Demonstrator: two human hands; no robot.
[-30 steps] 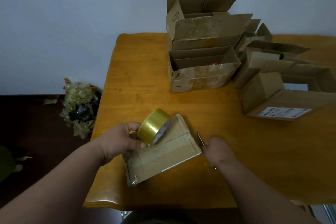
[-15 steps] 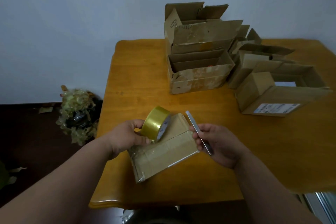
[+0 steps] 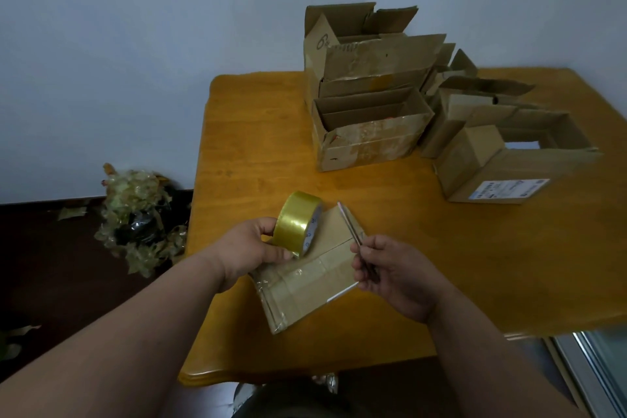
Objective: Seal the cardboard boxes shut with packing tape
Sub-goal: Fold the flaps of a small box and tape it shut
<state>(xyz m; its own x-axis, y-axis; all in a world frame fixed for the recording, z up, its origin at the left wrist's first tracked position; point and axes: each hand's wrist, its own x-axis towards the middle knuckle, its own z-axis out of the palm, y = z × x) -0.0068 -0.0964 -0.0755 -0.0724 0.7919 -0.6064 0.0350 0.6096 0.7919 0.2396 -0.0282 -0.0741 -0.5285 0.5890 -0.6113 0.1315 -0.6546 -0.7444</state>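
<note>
The left hand (image 3: 252,249) grips a roll of yellow packing tape (image 3: 298,221), its fingers (image 3: 268,226) curled round the roll's rim, holding it on edge over the far left corner of a small flat cardboard box (image 3: 314,273). That box lies closed near the front of the wooden surface (image 3: 258,159), with clear tape already across its top. The right hand (image 3: 395,276) pinches a thin metal blade (image 3: 351,229) between curled fingers (image 3: 364,268), the tip pointing away and up over the box's right edge.

At the far side of the surface stands a cluster of open cardboard boxes (image 3: 369,136). The nearest one has its flaps folded inward and something red barely showing at its inner rim; what it is cannot be told. To the right, a larger open box (image 3: 502,176) with a white shipping label on its side shows something pale inside. On the floor to the left sits a heap of crumpled used tape (image 3: 139,217).
</note>
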